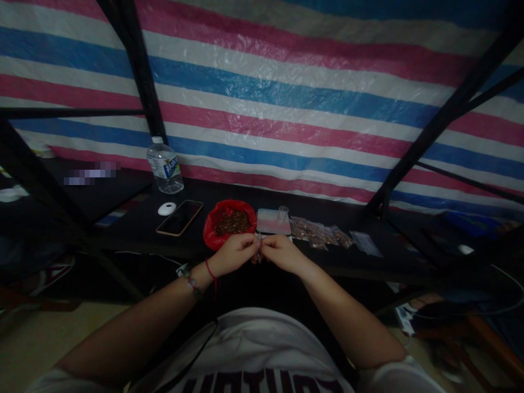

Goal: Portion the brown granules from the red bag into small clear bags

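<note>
My left hand and my right hand meet at the table's front edge, fingertips pinched together. Between them is what looks like a small plastic bag, seen edge-on and mostly covered by the fingers. Just beyond my left hand, a red plastic bag stands open around small brown pieces. A flat scale lies past my right hand, with a small clear cup on it. To the right are several filled clear bags and some flat, clear bags.
A phone, a white oval object and a large clear bottle occupy the table's left part. Dark metal posts rise at both sides, before a striped plastic sheet. A blue object lies far right.
</note>
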{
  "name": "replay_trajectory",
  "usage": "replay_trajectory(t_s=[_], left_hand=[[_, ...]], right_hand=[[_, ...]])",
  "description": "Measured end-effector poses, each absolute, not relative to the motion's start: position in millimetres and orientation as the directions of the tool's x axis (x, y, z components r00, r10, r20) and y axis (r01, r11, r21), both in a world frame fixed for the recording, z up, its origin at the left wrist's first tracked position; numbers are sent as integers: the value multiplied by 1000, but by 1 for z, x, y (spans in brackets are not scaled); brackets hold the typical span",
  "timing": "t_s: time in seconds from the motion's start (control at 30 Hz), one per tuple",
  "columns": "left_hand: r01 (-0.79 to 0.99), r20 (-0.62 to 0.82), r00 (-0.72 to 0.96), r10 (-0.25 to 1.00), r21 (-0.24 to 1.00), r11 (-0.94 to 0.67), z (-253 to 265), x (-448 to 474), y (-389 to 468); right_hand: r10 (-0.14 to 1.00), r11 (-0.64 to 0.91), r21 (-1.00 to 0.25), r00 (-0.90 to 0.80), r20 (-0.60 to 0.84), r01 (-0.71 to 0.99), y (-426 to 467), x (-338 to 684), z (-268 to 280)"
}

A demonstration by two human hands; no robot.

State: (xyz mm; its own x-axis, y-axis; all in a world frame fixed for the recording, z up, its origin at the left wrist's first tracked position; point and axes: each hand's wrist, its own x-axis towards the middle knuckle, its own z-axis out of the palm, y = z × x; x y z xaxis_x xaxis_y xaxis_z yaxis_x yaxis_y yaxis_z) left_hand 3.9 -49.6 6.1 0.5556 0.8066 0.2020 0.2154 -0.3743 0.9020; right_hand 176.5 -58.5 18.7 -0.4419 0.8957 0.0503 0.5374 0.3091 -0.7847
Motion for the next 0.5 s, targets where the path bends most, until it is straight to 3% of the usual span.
replay_trajectory(t_s=[0.2,0.3,0.4,0.5], left_hand=[[538,213,474,854,698,-472,5,-1,-49],[600,266,428,864,631,-491,9,-6,-47],[636,363,414,835,541,-551,14,-9,-45],[618,446,420,791,498,-609,19,-14,-43]], right_hand=[[939,316,-636,-328,103,704,-56,176,19],[959,278,-646,-247,140,711,-53,183,22],[936,291,-773,-336,107,563,-49,189,22],[913,257,-922,-385,135,288,-44,189,14]])
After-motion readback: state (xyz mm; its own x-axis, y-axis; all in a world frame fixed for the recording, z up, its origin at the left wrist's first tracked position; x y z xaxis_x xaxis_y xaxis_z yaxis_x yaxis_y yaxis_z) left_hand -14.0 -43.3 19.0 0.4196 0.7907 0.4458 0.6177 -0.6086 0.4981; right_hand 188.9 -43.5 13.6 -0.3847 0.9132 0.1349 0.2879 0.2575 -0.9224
